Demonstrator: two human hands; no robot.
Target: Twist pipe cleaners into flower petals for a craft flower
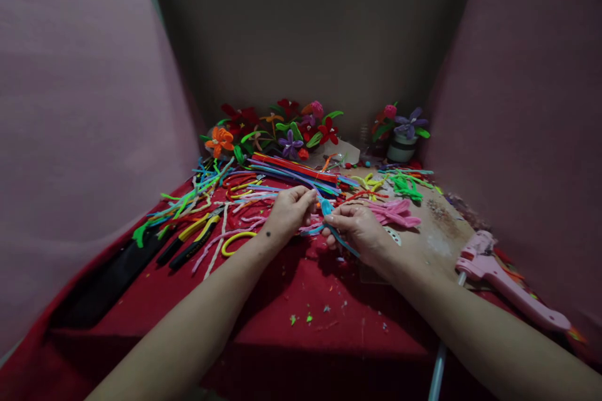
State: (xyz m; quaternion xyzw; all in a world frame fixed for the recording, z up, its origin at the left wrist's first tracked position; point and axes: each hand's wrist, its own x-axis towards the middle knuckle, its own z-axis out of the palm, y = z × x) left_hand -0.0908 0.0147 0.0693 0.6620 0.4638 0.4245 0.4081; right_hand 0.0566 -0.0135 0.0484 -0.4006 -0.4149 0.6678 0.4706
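A light blue pipe cleaner [327,207], bent into a small loop at its top, stands between my two hands over the front of the worktop. My right hand [361,230] pinches it between thumb and fingers, and a blue tail runs down below the palm. Just left of the loop, my left hand [292,208] is closed with thumb and forefinger pressed together; what lies in that pinch is too small to make out. Pink bent pipe cleaners [397,213] lie just beyond my right hand. Behind both hands rests a bundle of long coloured pipe cleaners [296,169].
Yellow-black pliers [195,239] and yellow-handled scissors [239,243] lie left on the red cloth [301,313]. A pink glue gun [508,279] with a glue stick rests right, on a board [423,244]. Pipe-cleaner flowers [290,144] and a small pot [401,148] line the back.
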